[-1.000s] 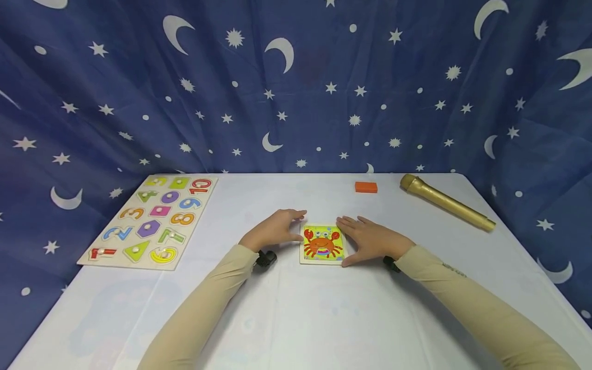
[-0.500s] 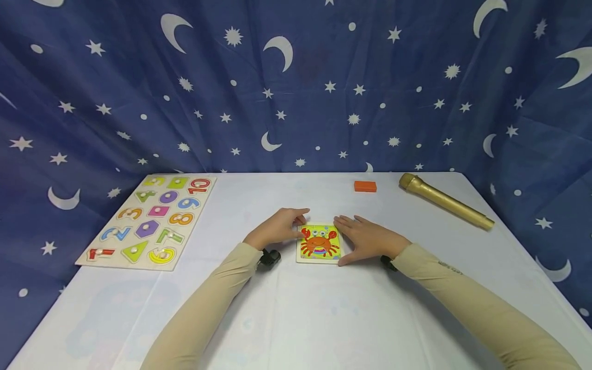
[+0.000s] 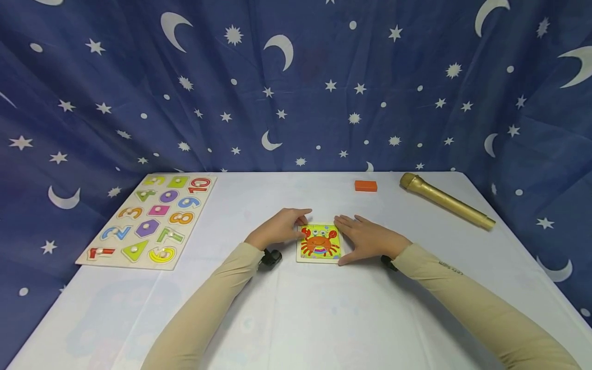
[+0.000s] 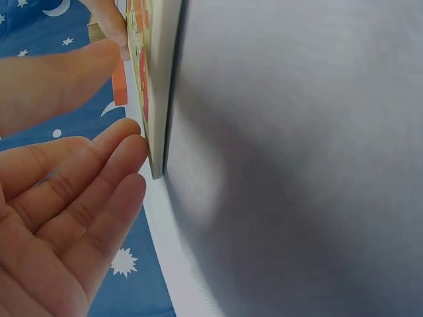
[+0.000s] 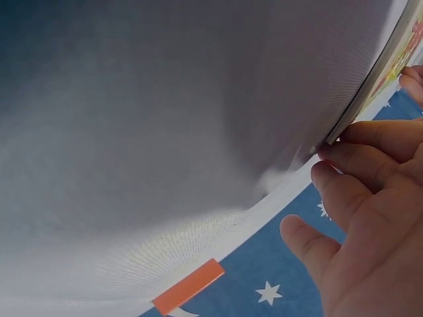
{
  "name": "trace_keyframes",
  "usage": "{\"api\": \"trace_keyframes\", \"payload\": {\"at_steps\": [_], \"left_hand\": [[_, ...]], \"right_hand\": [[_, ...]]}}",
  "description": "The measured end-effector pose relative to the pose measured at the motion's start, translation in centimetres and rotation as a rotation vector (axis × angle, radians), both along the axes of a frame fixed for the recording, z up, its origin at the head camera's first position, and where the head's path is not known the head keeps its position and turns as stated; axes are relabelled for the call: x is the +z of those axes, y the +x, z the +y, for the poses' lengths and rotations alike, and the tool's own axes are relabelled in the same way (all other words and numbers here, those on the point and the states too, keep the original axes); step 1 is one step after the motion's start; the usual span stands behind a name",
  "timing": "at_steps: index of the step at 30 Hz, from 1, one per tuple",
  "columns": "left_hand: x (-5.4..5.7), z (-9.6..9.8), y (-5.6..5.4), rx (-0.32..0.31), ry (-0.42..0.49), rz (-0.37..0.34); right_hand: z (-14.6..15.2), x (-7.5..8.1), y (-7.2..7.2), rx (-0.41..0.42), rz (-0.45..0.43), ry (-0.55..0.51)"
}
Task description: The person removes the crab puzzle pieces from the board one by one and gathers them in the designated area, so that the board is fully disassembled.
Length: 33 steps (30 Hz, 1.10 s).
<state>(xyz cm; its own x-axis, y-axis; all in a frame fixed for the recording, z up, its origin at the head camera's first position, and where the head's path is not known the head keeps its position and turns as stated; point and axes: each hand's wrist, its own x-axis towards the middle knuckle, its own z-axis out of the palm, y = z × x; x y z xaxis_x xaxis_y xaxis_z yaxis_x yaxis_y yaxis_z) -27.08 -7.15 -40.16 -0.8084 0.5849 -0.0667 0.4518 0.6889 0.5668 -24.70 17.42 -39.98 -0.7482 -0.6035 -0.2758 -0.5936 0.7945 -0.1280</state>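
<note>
A square wooden crab puzzle (image 3: 319, 245) lies flat near the middle of the table, its picture a red-orange crab on yellow-green. At its left side is my left hand (image 3: 280, 226), thumb over the edge and index finger extended past the upper corner. In the left wrist view the fingers (image 4: 112, 175) are nearly straight, tips at the frame's edge. My right hand (image 3: 370, 239) spreads along the opposite side, fingertips at the upper right corner and thumb at the lower right one. The right wrist view shows its fingers (image 5: 363, 162) lightly bent against the board's edge (image 5: 370, 82).
On the left lies a wooden number board (image 3: 147, 223) with knobbed digits and shapes. An orange block (image 3: 366, 186) sits at the back, and a gold microphone (image 3: 446, 200) lies back right. A blue moon-and-star curtain (image 3: 296, 92) hangs behind the table (image 3: 296, 318).
The crab puzzle and my right hand have shifted slightly left. My left hand has come a little to the right, its thumb now overlapping the puzzle's edge. In the last half second, hardly anything moved.
</note>
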Motion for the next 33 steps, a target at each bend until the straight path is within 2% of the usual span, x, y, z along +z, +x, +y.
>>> {"api": "trace_keyframes", "payload": {"at_steps": [9, 16, 23, 33], "left_hand": [[-0.07, 0.25, -0.30, -0.018, -0.025, 0.027], [0.12, 0.47, -0.24, -0.001, -0.056, 0.019], [0.67, 0.63, -0.30, -0.018, -0.075, 0.012], [0.39, 0.79, -1.00, -0.036, -0.097, -0.002]], "right_hand": [[-0.03, 0.19, 0.02, -0.005, -0.002, 0.008], [-0.01, 0.13, -0.02, -0.010, -0.011, 0.004], [0.11, 0.15, -0.12, -0.007, -0.004, -0.002], [0.00, 0.01, -0.07, 0.003, -0.005, -0.012]]}}
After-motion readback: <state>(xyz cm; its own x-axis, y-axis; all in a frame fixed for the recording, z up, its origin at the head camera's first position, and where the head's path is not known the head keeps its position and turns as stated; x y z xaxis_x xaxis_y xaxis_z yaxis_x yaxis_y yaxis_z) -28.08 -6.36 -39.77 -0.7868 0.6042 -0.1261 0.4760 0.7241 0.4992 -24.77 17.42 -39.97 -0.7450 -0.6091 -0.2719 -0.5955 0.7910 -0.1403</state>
